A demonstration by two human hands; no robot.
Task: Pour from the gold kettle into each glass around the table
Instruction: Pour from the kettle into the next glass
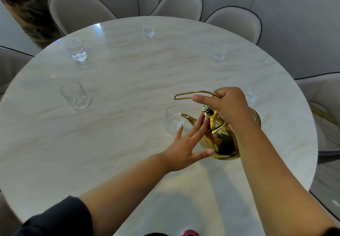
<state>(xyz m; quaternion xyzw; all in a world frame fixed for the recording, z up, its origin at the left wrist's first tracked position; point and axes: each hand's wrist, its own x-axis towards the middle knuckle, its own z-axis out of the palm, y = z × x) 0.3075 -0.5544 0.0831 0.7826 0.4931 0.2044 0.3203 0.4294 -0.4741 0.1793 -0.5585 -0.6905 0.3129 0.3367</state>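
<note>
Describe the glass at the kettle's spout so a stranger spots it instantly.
On the round marble table, find the gold kettle. Its spout tip sits at the rim of one clear glass. It stands nearer the person than any other.

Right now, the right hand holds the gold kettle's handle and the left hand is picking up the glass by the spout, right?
No. The head view shows the left hand laying straight fingers on the gold kettle's lid, not picking up the glass. The right hand holds the handle.

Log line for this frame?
right hand: grips gold kettle handle | left hand: fingers on lid | spout: at nearest glass rim
</note>
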